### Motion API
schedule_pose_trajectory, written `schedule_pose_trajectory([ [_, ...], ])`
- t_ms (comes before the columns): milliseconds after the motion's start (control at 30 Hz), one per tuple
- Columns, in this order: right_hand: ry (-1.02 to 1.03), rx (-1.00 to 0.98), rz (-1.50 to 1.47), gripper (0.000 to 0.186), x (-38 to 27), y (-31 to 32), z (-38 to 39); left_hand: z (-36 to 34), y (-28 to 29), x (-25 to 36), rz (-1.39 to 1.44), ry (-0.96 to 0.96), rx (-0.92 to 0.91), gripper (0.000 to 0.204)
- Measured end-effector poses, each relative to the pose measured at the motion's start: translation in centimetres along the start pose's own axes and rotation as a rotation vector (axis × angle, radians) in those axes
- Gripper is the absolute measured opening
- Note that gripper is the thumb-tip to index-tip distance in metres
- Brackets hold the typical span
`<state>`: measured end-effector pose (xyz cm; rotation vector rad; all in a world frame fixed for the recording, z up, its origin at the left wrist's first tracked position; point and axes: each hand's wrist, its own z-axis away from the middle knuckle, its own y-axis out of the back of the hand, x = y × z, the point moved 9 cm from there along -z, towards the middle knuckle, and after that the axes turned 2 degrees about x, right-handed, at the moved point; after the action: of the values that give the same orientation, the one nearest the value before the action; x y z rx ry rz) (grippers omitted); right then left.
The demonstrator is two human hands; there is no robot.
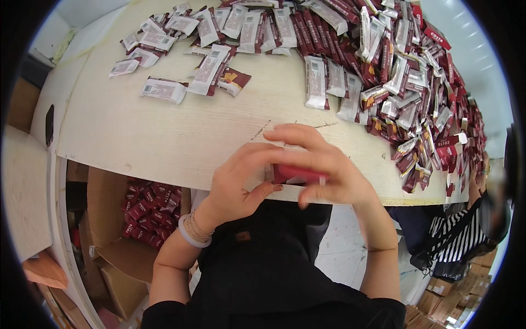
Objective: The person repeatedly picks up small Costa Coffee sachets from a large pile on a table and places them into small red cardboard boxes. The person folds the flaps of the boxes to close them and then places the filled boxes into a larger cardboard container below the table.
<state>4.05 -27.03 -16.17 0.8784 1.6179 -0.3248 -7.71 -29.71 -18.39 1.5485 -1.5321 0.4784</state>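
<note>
At the table's front edge (145, 156), my left hand (235, 175) is closed around a small red pack (290, 174), its thumb at the near end and its fingers partly hidden. My right hand (334, 170) arches over the same pack, blurred, with fingers spread and thumb held apart; whether it touches the pack I cannot tell. Beyond my hands lie scattered white-and-maroon wrapped bars (164, 90) and, at the right, a big heap of such bars mixed with small red boxes (446, 148).
Below the table at the left is an open cardboard box (107, 205) holding many red packs (150, 211). Another person in a striped top (455, 230) is at the right end of the table, above stacked cartons (441, 285). A pale side board (24, 192) stands at the left.
</note>
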Motion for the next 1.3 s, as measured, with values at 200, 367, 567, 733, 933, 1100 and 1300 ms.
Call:
schedule_pose_trajectory([
  [200,0.310,0.202,0.631,0.044,-2.6,-1.2,1.9,1.7,-0.1,-2.1,0.292,0.096,0.159,0.047],
  [367,0.345,0.261,0.636,0.038,-3.9,-0.1,2.0,1.7,-0.5,-1.9,0.282,0.110,0.108,0.044],
  [567,0.322,0.116,0.703,0.039,-3.4,-1.7,1.9,1.8,-0.4,-2.2,0.243,0.105,0.143,0.047],
  [733,0.430,0.029,0.801,0.055,-2.6,-3.8,1.5,2.3,1.2,-0.4,0.144,-0.060,0.243,0.055],
  [933,0.118,0.325,0.612,0.057,2.3,1.0,-9.9,7.5,14.4,5.9,-0.668,0.225,0.292,0.036],
  [1100,-0.252,0.178,1.148,0.051,9.1,-0.7,-19.3,15.8,20.6,1.2,-1.205,0.794,-0.038,0.029],
  [1300,-0.055,-0.043,1.133,0.065,9.5,0.3,-16.3,-4.4,24.0,-0.7,-0.865,0.112,0.100,0.023],
])
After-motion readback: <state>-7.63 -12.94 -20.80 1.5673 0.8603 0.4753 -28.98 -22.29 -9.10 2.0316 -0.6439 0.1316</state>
